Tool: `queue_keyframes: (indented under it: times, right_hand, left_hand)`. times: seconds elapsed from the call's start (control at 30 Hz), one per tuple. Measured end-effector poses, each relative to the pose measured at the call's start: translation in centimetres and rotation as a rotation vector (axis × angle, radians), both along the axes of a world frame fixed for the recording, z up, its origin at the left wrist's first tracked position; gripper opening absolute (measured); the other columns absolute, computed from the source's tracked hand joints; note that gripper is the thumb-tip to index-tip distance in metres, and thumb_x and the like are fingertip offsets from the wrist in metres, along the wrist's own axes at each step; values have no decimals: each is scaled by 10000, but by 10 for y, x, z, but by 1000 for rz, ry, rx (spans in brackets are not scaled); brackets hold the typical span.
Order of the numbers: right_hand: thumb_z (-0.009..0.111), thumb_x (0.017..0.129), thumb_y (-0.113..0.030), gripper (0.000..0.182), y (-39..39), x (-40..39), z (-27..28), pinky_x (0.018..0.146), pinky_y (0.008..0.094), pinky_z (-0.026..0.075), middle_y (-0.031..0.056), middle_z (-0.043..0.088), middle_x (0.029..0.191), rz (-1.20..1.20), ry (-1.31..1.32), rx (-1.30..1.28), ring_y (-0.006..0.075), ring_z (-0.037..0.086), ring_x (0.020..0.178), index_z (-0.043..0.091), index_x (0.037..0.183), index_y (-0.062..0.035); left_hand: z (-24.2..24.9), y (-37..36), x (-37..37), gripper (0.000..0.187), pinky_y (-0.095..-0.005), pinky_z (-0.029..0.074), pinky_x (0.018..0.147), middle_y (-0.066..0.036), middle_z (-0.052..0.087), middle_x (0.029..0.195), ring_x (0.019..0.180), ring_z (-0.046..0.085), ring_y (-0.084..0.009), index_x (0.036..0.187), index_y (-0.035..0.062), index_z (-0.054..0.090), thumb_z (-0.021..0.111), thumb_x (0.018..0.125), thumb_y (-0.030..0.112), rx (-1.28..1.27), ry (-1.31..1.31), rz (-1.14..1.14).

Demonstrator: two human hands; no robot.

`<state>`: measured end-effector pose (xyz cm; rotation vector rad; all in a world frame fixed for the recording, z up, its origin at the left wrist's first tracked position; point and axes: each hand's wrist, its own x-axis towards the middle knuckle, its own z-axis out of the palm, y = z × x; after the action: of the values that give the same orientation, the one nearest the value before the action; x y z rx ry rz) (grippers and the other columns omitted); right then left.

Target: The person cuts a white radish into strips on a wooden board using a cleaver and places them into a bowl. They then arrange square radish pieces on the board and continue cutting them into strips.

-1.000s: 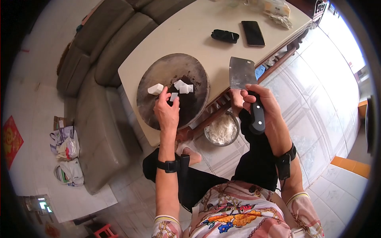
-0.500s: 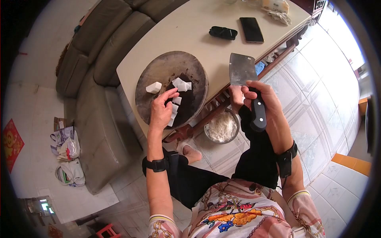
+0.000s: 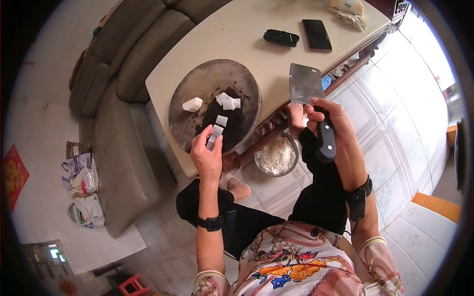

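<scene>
My right hand [image 3: 335, 123] is wrapped round the black handle of a cleaver [image 3: 306, 84], held up off the table's edge with its blade pointing away from me. My left hand [image 3: 206, 154] is at the near side of a round wooden chopping board [image 3: 190, 81]. Its thumb and fingers close on the sides of a short row of white slices [image 3: 217, 131], which look like radish. One more white slice [image 3: 221, 120] lies just beyond that row. Farther back is a small pile of white slices [image 3: 229, 102]. A thicker white chunk [image 3: 192, 104] sits on the board's left.
A metal bowl [image 3: 296, 160] of white shreds stands on the floor below the table's edge. On the table [image 3: 237, 42] lie a phone [image 3: 317, 35], a black case [image 3: 281, 38] and a tissue pack [image 3: 347, 7]. A grey sofa [image 3: 126, 143] stands left.
My left hand has moved toward me, from near the pile to the nearer row, and its fingers have closed round the slices. The cleaver stays raised, shifted slightly right in view.
</scene>
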<state>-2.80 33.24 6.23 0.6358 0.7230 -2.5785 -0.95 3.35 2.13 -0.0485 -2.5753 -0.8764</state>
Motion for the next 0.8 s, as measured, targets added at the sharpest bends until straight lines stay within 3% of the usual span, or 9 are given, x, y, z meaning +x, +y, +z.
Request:
queue_keyframes:
  times: [0.07, 0.27, 0.5, 0.8]
  right_hand:
    - [531, 898, -200, 215, 1, 0, -1, 418, 203, 374, -34, 460, 526, 24, 19, -4, 86, 421, 441, 539, 744, -51]
    - [526, 903, -206, 218, -2, 1, 4, 416, 201, 373, -36, 461, 522, 5, -4, -5, 91, 439, 446, 537, 741, -60]
    - [519, 906, -210, 223, 3, 0, 0, 423, 201, 373, -39, 459, 522, 37, 21, -12, 94, 454, 463, 528, 741, -60]
    - [514, 905, -208, 227, 2, -1, 4, 436, 211, 347, -31, 440, 525, -26, -34, 17, 91, 416, 456, 519, 740, -52]
  left_hand:
    - [-6, -2, -3, 346, -377, 486, 830, -123, 662, 973, 920, 614, -279, 1104, 20, 640, 710, 766, 34, 53, 7, -11]
    - [-14, -2, -7, 352, -367, 486, 830, -113, 661, 967, 906, 617, -258, 1107, 17, 639, 711, 763, 31, 188, -28, 38]
    - [-11, 4, -11, 367, -367, 486, 819, -120, 659, 964, 882, 615, -255, 1119, 13, 633, 709, 760, 27, 137, 60, 14]
    - [2, 7, -16, 371, -368, 489, 820, -135, 653, 1000, 903, 613, -256, 1115, 4, 636, 722, 759, 61, 107, -39, 1]
